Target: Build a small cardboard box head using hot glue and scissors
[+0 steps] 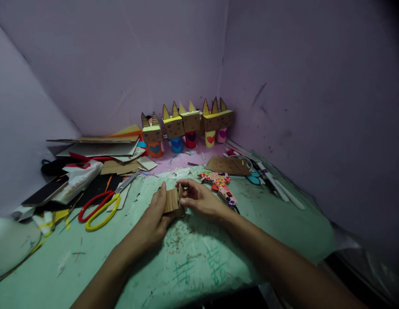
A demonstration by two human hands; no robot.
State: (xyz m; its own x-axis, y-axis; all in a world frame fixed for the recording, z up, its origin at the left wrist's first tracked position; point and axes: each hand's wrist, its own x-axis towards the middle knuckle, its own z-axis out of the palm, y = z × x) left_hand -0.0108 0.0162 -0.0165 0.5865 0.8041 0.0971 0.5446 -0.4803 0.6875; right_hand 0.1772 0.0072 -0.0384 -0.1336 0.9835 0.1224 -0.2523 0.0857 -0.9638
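Between my hands, just above the green table cover (212, 274), is a small folded piece of brown cardboard (172, 201), box-like in shape. My left hand (156, 213) grips its left side, thumb on top and fingers underneath. At its right end, my right hand (201, 198) pinches an upright flap between thumb and fingertips. A glue gun (220, 182) with a flowered pattern lies just beyond my right hand. To the left of my left hand rest scissors (104, 206) with one red and one yellow handle, blades pointing away.
Several cardboard figures with pointed ears (176, 126) stand along the back wall on coloured bases. Cardboard sheets and paper scraps (99, 148) pile up at the left. A cut cardboard piece (228, 165) and several pens (273, 182) lie at the right, near the wall.
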